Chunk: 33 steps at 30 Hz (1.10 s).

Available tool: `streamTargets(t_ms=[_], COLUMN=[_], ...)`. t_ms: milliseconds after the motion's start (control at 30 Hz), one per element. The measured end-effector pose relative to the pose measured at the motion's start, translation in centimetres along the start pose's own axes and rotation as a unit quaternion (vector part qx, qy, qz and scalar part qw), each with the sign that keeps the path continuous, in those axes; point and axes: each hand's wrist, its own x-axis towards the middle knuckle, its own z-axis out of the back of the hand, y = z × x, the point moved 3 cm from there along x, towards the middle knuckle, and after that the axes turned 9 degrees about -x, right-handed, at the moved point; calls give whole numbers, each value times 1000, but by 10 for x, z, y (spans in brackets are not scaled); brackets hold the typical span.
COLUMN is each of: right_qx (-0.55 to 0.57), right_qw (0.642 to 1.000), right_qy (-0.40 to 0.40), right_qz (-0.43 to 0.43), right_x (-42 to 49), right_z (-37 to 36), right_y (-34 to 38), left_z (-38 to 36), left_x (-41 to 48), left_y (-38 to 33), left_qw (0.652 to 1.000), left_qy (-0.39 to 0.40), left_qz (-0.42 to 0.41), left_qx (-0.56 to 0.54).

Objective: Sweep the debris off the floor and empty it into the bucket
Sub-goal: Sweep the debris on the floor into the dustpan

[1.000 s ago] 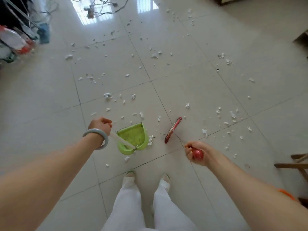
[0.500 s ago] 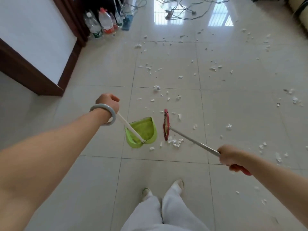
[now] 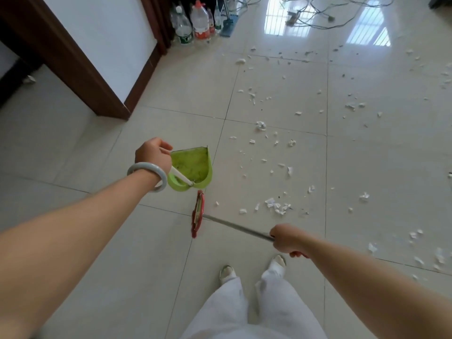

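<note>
My left hand [image 3: 152, 152], with a pale bangle on the wrist, grips the white handle of a green dustpan [image 3: 195, 167] that rests on the tiled floor, its mouth facing away from me. My right hand [image 3: 286, 238] is closed around the metal handle of a red broom [image 3: 197, 215]. The broom head stands on the floor just below the dustpan, apart from it. White paper scraps [image 3: 276, 206] lie scattered to the right of the broom and across the floor beyond. No bucket is in view.
A white wall with dark wood trim [image 3: 80, 67] juts in at the upper left. Plastic bottles [image 3: 200, 23] and a mop stand by it at the back. Cables [image 3: 315, 11] lie on the far floor. My feet [image 3: 252, 265] are below the broom.
The view has turned left, bringing the wall and bottles in. The broom head has pulled back from beside the dustpan's mouth to below it, leaving scraps to its right.
</note>
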Motion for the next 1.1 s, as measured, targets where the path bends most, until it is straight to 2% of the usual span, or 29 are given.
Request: streamTargets(t_ms=[200, 533, 733, 967, 1100], right_qx=[-67, -111, -108, -87, -79], right_qw=[998, 981, 975, 980, 985], right_qy=[-14, -43, -32, -81, -110], right_qz=[-14, -153, -193, -159, -108], right_x=[9, 1, -13, -6, 17], right_z=[-6, 28, 60, 118, 146], right_y=[-6, -165, -230, -242, -213], left_z=[-2, -59, -86, -96, -88], left_x=[0, 1, 6, 22, 33], left_y=[17, -4, -30, -50, -47], left_qw=[999, 995, 992, 989, 986], left_qy=[-20, 2, 5, -16, -47], left_qz=[37, 97, 124, 144, 157], left_qx=[-2, -9, 0, 0, -17])
